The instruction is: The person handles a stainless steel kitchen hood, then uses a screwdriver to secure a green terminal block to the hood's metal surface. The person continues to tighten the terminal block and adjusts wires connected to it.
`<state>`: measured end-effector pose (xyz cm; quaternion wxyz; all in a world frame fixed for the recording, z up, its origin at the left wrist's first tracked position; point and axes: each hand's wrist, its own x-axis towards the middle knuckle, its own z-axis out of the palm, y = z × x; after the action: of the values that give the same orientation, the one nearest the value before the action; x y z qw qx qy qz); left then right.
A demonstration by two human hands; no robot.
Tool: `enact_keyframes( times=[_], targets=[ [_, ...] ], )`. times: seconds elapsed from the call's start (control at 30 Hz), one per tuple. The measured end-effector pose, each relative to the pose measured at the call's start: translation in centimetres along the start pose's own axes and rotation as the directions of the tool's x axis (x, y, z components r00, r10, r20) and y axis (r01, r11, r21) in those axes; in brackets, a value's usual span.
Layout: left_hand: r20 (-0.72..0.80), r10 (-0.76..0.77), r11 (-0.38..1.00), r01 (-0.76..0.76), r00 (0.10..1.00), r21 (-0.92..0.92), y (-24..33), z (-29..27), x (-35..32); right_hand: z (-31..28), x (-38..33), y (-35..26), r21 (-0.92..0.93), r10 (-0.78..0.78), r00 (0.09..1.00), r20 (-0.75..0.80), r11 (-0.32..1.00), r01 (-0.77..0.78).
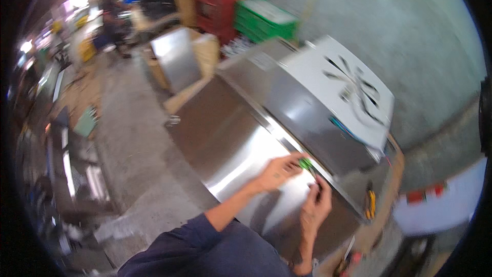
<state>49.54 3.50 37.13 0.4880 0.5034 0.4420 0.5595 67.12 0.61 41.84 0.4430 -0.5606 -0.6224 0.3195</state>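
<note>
Over a shiny sheet-metal panel (215, 123), my two hands meet near a raised metal edge. My left hand (279, 172) is closed, its fingertips on a small bright green piece (306, 164) with a thin dark part reaching toward my other hand. Blur hides what kind of thing it is. Slightly nearer and to the right, my right hand (316, 208) has its fingers pinched together close to the end of that dark part. What lies between those fingertips is too blurred to make out.
Behind the panel stands a metal housing with a white top (318, 66) bearing dark strips. Yellow-handled pliers (370, 204) lie at the right. Green crate (266, 20) and red cabinet (220, 0) stand at the back. Metal parts (77, 174) clutter the left floor.
</note>
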Motion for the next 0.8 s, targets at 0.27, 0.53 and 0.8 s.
enact_keyframes(
  times=[0.27,0.53,0.8],
  targets=[
    [-0.027,-0.005,0.995,0.003,1.000,-0.095,3.0,0.7,-0.3,0.3,0.6,-0.9,-0.086,-0.333,0.942,-0.040,0.940,0.329],
    [-0.012,-0.050,0.993,0.048,0.999,-0.110,2.7,0.9,-0.4,0.5,0.7,-0.1,-0.148,-0.422,0.904,-0.067,0.900,0.409],
    [-0.088,0.076,0.992,-0.066,0.993,0.109,2.1,0.5,-1.2,0.4,0.1,-1.3,-0.293,-0.442,0.892,0.091,0.844,0.448]
  ],
)
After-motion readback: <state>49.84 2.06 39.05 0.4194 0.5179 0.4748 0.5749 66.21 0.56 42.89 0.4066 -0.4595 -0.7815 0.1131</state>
